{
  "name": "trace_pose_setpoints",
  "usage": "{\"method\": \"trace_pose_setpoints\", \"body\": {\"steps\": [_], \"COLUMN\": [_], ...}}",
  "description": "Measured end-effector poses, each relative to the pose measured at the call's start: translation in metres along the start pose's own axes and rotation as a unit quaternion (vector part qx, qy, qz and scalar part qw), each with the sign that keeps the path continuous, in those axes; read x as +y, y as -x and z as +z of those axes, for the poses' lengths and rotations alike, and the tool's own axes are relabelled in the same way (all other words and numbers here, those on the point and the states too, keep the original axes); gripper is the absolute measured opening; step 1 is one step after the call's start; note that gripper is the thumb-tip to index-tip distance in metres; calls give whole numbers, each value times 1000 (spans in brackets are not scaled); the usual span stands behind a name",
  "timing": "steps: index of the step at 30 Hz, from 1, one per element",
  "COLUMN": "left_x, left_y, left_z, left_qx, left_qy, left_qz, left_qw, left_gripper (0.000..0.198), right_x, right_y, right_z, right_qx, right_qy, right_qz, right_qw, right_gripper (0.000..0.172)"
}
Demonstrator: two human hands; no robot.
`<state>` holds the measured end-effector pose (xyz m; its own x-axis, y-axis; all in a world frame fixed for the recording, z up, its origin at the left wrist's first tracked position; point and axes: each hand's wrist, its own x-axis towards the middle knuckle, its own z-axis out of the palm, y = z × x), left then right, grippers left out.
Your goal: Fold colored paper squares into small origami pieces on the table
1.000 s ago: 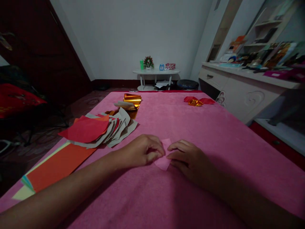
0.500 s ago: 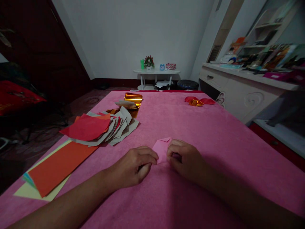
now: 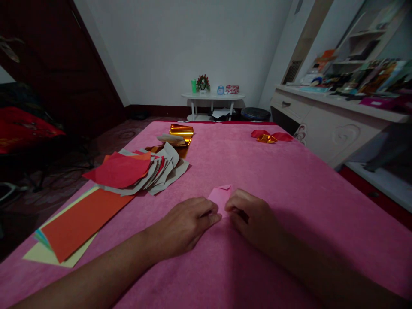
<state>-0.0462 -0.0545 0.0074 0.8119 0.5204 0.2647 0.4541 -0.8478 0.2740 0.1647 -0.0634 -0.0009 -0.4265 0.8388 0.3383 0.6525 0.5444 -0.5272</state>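
Observation:
A small folded piece of pink paper (image 3: 220, 195) lies on the pink cloth-covered table (image 3: 257, 171), just in front of me. My left hand (image 3: 185, 225) rests knuckles up on the cloth, its fingertips curled onto the paper's near left edge. My right hand (image 3: 252, 216) is curled beside it, fingers pinching the paper's near right edge. The near part of the paper is hidden under both hands.
A fanned pile of red and grey paper squares (image 3: 138, 169) lies to the left, with orange and pale yellow sheets (image 3: 75, 223) nearer the left edge. Gold foil (image 3: 181, 132) sits behind the pile. Red and gold scraps (image 3: 268, 137) lie far right. A white cabinet (image 3: 328, 124) stands right.
The paper was turned and shifted a little farther from me. Both hands slid back toward me and now press its near edge, closer together than half a second ago.

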Motion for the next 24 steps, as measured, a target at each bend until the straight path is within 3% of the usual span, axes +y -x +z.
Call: {"method": "trace_pose_setpoints", "body": {"steps": [3, 7, 11, 14, 19, 24], "left_x": [0, -4, -10, -12, -8, -2], "left_y": [1, 5, 6, 5, 5, 3], "left_z": [1, 0, -2, -2, -2, -5], "left_qx": [8, 43, 127, 132, 122, 106], "left_qy": [-5, 49, 126, 176, 274, 236], "left_qz": [-9, -29, -188, -262, -250, -178], "left_qw": [1000, 997, 966, 940, 921, 950], "left_gripper": [26, 27, 24, 19, 21, 22], "right_x": [-3, -14, -19, -17, -15, -14], "right_y": [6, 10, 11, 12, 12, 12], "right_z": [2, 3, 3, 3, 2, 4], "right_qx": [-32, -63, -63, -60, -60, -56], "right_qy": [52, 143, 158, 149, 132, 130], "right_qz": [-48, -48, -41, -43, -44, -36], "right_qw": [997, 987, 985, 986, 988, 989], "right_gripper": [22, 19, 19, 19, 19, 18]}}
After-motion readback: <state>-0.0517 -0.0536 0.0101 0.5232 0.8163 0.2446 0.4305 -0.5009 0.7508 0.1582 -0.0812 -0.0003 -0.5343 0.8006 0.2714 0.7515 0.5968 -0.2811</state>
